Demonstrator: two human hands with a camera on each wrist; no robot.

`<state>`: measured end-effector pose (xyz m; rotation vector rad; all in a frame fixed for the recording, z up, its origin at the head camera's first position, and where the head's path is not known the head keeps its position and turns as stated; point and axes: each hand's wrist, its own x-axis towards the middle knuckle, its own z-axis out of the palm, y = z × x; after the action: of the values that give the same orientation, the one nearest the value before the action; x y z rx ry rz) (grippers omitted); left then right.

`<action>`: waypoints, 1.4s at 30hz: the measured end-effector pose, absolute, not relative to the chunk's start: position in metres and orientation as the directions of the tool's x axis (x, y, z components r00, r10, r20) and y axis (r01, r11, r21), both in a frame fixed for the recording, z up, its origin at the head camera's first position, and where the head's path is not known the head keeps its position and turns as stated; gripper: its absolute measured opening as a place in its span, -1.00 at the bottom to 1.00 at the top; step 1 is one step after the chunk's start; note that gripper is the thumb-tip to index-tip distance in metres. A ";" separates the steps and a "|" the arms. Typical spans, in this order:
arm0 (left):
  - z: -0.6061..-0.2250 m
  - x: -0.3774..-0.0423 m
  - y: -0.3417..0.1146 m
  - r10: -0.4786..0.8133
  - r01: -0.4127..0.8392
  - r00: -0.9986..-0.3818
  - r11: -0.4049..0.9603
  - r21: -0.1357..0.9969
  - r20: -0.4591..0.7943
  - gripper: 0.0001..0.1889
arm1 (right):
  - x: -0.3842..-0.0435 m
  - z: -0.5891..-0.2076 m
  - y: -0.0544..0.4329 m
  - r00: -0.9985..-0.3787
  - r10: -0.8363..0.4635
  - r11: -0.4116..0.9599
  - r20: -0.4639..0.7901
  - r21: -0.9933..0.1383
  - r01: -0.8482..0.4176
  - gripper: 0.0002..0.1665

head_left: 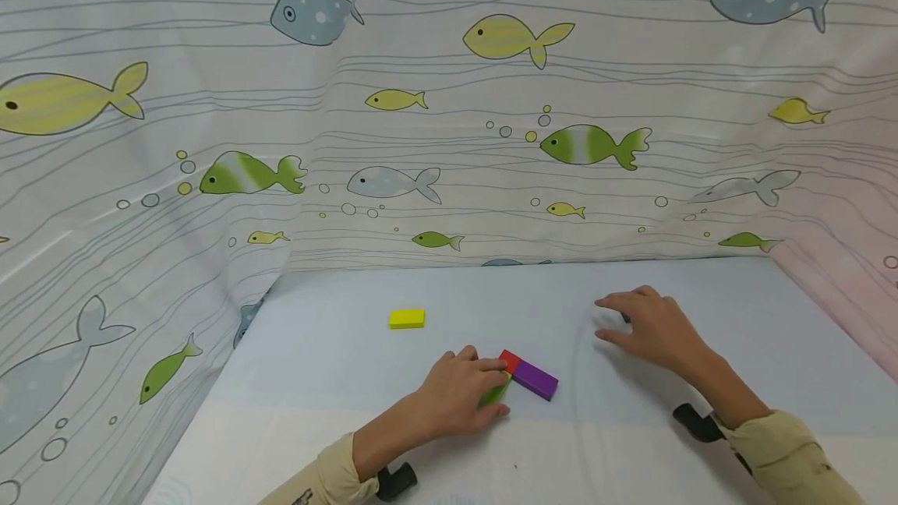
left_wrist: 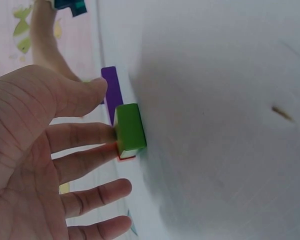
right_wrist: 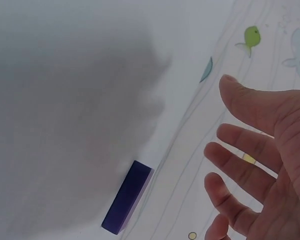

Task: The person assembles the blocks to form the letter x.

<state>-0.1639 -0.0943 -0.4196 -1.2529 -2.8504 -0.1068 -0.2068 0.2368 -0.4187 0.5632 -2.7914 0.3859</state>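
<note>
My left hand (head_left: 457, 394) reaches over a green block (head_left: 496, 393), its index and middle fingertips touching the green and red blocks. In the left wrist view those fingers are nearly straight against the green block (left_wrist: 131, 129), and the thumb lies apart from it. The red block (head_left: 510, 360) sits between the green one and a long purple block (head_left: 535, 379), which extends to the right at a slant. To the right of the blocks hovers my right hand (head_left: 658, 331), fingers spread and loosely bent, holding nothing; the purple block (right_wrist: 127, 197) shows below left of it in the right wrist view.
A yellow block (head_left: 407, 319) lies by itself farther back on the left of the white table (head_left: 316, 365). Fish-patterned sheets (head_left: 449, 139) rise behind the table and along its sides. Dark wrist devices (head_left: 397, 482) sit under both forearms.
</note>
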 end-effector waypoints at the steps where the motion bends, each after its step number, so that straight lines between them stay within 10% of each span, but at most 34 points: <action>1: -0.419 -0.164 -0.094 0.735 0.737 -0.676 0.674 0.053 0.051 -0.59 | -0.207 -0.419 0.238 -0.893 -0.330 0.893 0.305 -0.206 -0.401 -0.45; 42: -0.418 -0.162 -0.094 0.739 0.740 -0.672 0.671 0.043 0.042 -0.60 | -0.212 -0.424 0.270 -0.988 -0.037 0.954 0.148 -0.288 -0.079 -0.31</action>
<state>-0.1623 -0.0941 -0.4178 -1.2632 -2.8522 -0.0880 -0.2124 0.2696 -0.4240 0.0889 -2.9657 0.4464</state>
